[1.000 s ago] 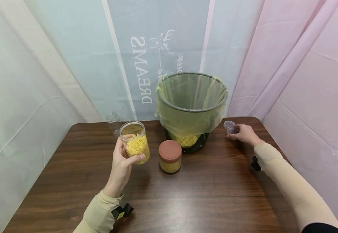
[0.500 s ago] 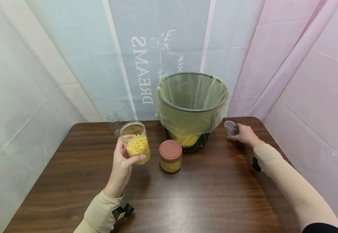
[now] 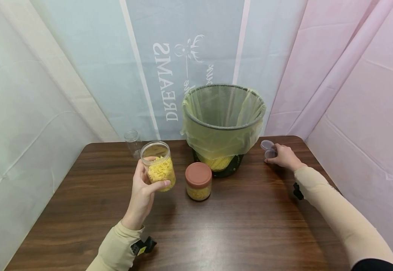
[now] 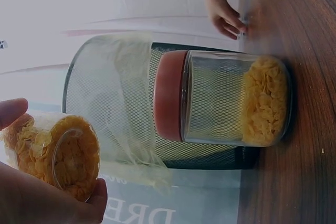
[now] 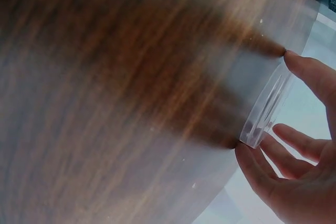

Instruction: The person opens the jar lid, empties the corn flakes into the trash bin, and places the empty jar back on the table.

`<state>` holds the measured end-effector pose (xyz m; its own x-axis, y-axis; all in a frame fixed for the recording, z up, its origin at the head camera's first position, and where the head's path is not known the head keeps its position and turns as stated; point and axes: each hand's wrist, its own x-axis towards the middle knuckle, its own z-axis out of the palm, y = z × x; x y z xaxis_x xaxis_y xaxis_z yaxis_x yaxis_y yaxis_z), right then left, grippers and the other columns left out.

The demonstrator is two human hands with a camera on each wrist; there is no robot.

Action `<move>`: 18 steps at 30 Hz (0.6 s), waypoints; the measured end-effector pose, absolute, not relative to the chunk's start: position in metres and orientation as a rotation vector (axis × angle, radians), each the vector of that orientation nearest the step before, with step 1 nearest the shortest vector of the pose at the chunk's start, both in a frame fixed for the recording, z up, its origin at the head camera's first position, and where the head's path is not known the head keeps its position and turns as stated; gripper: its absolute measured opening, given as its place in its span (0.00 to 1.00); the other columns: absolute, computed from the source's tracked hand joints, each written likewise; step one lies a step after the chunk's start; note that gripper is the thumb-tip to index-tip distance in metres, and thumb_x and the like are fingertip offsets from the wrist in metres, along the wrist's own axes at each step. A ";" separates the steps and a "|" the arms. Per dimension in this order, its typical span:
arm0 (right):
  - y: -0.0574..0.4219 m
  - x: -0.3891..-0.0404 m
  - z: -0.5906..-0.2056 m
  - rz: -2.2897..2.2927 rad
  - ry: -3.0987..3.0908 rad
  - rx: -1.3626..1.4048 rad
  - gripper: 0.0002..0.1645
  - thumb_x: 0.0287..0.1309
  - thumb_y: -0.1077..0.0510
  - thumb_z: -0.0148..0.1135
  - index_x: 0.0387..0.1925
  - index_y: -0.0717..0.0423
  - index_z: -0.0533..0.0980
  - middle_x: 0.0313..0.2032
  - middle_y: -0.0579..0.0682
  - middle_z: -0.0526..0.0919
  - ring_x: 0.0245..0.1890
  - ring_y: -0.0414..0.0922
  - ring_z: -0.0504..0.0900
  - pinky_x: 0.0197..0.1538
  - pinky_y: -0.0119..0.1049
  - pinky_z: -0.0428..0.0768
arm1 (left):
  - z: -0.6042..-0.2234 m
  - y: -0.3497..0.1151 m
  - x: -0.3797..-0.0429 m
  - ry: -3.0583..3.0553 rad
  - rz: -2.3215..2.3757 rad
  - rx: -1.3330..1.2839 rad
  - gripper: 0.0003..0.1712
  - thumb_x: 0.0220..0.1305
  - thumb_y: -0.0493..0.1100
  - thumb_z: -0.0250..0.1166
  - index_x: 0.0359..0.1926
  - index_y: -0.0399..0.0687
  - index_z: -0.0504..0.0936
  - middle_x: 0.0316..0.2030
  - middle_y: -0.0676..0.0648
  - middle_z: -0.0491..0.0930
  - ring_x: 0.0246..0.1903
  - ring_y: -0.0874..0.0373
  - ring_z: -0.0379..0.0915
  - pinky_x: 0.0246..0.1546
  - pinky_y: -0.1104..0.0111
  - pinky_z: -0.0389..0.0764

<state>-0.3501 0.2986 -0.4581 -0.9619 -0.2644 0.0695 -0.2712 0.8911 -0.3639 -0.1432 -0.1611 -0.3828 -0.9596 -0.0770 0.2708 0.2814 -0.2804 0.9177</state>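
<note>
My left hand (image 3: 142,192) holds up a clear open-topped jar (image 3: 161,171), thumb in front and fingers behind. Yellow flakes fill much of it; in the left wrist view the jar (image 4: 73,156) is tilted with its base towards the camera. At the table's far right, my right hand (image 3: 286,157) has thumb and fingertips at the rim of a clear plastic lid (image 5: 268,106), fingertips down at the tabletop. A second clear lid (image 3: 267,145) lies just behind. A glass jar with a reddish-brown cap (image 3: 198,175) stands mid-table, part full of similar flakes.
A mesh waste bin (image 3: 224,154) with a pale yellow liner stands at the back of the wooden table (image 3: 237,233). An empty clear jar (image 3: 132,142) is at the back left, partly behind the held jar. Fabric curtains enclose three sides.
Over the last second almost nothing moves. The right fingers shift slightly at the clear lid; the left hand keeps the jar of flakes nearly still.
</note>
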 end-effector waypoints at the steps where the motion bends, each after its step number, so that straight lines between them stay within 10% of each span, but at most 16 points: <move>1: 0.299 -0.350 -0.458 0.587 -3.040 0.430 0.44 0.49 0.48 0.70 0.55 0.78 0.65 0.45 0.74 0.75 0.44 0.64 0.76 0.46 0.56 0.75 | -0.383 -0.161 -0.143 -1.731 -2.332 -0.254 0.40 0.42 0.19 0.62 0.57 0.43 0.61 0.52 0.45 0.74 0.48 0.55 0.74 0.45 0.66 0.79; 18: 0.299 -0.346 -0.451 0.619 -2.991 0.388 0.37 0.65 0.44 0.54 0.56 0.75 0.67 0.51 0.75 0.71 0.53 0.69 0.69 0.53 0.62 0.69 | -0.379 -0.153 -0.147 -1.713 -2.324 -0.272 0.38 0.44 0.21 0.63 0.57 0.46 0.63 0.51 0.46 0.74 0.50 0.55 0.73 0.49 0.66 0.77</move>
<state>-0.3462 0.2992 -0.4510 -0.9663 -0.2318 0.1117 -0.2571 0.8876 -0.3822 -0.1468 -0.1532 -0.3786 -0.9537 -0.0825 0.2894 0.3008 -0.2831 0.9107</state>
